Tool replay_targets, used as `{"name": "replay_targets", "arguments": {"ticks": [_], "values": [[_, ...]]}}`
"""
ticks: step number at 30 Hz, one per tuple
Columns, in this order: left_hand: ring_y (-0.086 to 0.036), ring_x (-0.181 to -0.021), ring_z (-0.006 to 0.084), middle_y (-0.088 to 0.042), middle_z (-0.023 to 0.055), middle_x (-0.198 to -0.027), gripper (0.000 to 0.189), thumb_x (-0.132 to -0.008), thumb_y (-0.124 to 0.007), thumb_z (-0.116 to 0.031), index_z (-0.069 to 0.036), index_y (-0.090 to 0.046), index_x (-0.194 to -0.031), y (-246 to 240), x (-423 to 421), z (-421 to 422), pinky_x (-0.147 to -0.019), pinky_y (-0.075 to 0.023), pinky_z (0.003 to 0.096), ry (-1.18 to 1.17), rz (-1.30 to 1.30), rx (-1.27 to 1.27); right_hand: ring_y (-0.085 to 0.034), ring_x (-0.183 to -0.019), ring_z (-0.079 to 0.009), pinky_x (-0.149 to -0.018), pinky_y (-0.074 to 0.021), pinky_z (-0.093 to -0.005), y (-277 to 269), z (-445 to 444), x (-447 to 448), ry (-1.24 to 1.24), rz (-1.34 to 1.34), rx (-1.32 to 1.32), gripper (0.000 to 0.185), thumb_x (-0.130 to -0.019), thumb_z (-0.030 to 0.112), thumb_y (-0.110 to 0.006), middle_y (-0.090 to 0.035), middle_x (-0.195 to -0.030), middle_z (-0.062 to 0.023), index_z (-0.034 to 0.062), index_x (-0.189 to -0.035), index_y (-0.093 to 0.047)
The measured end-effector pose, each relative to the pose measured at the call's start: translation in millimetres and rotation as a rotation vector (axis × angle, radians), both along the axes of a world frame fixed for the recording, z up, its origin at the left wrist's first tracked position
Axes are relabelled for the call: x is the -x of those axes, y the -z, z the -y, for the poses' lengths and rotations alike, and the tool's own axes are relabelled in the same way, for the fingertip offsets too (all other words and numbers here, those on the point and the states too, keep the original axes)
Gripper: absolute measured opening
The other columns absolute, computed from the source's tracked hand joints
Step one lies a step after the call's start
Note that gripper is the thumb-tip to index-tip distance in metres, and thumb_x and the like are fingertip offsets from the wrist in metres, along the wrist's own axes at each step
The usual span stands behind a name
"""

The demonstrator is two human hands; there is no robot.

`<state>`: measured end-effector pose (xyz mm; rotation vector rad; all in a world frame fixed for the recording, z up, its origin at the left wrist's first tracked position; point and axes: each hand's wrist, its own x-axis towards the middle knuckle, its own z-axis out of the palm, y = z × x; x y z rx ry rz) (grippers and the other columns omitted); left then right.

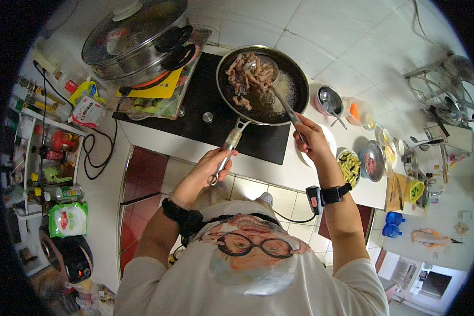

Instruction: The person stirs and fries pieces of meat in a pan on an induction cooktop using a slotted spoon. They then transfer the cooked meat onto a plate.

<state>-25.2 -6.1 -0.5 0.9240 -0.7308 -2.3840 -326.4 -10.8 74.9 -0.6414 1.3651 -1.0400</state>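
A frying pan (296, 103) with bubbling oil stands over the black cooktop (260, 144). My left hand (215, 165) grips its metal handle (234, 138). My right hand (311, 136) is closed around the handle of a metal ladle (283, 102), whose bowl is in the pan among browned strips of meat (243, 71). A smaller piece (241, 102) lies apart, nearer the pan handle. Beneath my right hand is a white plate (327, 139), partly hidden by the hand and wrist.
Left of the pan are a large lidded steel pot (130, 59) and a loose black cable (87, 158). To the right stand a small metal bowl with a spoon (329, 98), a bowl of green vegetable strips (349, 164), a bowl of raw meat (372, 160) and a knife (399, 193) on a board.
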Motion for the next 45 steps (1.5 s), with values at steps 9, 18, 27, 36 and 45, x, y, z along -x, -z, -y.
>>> {"name": "replay_targets", "arguments": {"ticks": [9, 18, 27, 36, 45], "values": [[-0.042, -0.040, 0.0069, -0.051, 0.0013, -0.061, 0.033, -0.097, -0.042, -0.028, 0.000, -0.051, -0.112, 2, -1, 0, -0.034, -0.0328, 0.0224, 0.009, -0.023, -0.010, -0.062, -0.074, -0.0394, -0.069, -0.0500, -0.0428, -20, -11, 33, -0.214, -1.349, 0.465, 0.043, -0.083, 0.011, -0.057, -0.061, -0.084, -0.0251, 0.0101, -0.125, -0.052], [-0.043, -0.040, 0.0071, -0.052, 0.0015, -0.061, 0.033, -0.098, -0.042, -0.029, -0.001, -0.052, -0.112, 6, -3, 1, -0.033, -0.0329, 0.0225, 0.022, -0.014, -0.006, -0.060, -0.082, -0.0415, -0.071, -0.0477, -0.0486, -17, 51, 50, -0.341, -1.630, 0.317, 0.045, -0.083, 0.013, -0.055, -0.062, -0.090, -0.0248, 0.0170, -0.128, -0.050], [-0.043, -0.040, 0.0070, -0.050, 0.0005, -0.059, 0.032, -0.098, -0.041, -0.029, -0.002, -0.051, -0.112, 10, -2, 1, -0.034, -0.0335, 0.0224, 0.024, -0.037, 0.014, -0.064, -0.065, -0.0352, -0.059, -0.0518, -0.0454, 2, 63, 42, -0.653, -1.797, 0.493, 0.048, -0.088, 0.014, -0.044, -0.063, -0.078, -0.0192, 0.0256, -0.134, -0.043], [-0.042, -0.039, 0.0070, -0.050, 0.0010, -0.060, 0.032, -0.098, -0.041, -0.027, -0.001, -0.052, -0.112, 6, -2, 1, -0.033, -0.0326, 0.0221, 0.017, -0.013, -0.011, -0.059, -0.061, -0.0305, -0.058, -0.0491, -0.0398, -74, -13, 41, -0.690, -1.862, 0.410, 0.050, -0.084, 0.013, -0.057, -0.059, -0.073, -0.0132, 0.0256, -0.131, -0.049], [-0.041, -0.039, 0.0070, -0.051, 0.0013, -0.061, 0.031, -0.097, -0.042, -0.027, -0.001, -0.052, -0.112, 2, -3, 3, -0.033, -0.0318, 0.0220, 0.018, 0.021, -0.031, -0.061, -0.071, -0.0400, -0.066, -0.0481, -0.0492, -35, 33, 56, -0.415, -1.790, 0.236, 0.043, -0.085, 0.014, -0.050, -0.062, -0.078, -0.0239, 0.0164, -0.128, -0.049]]}}
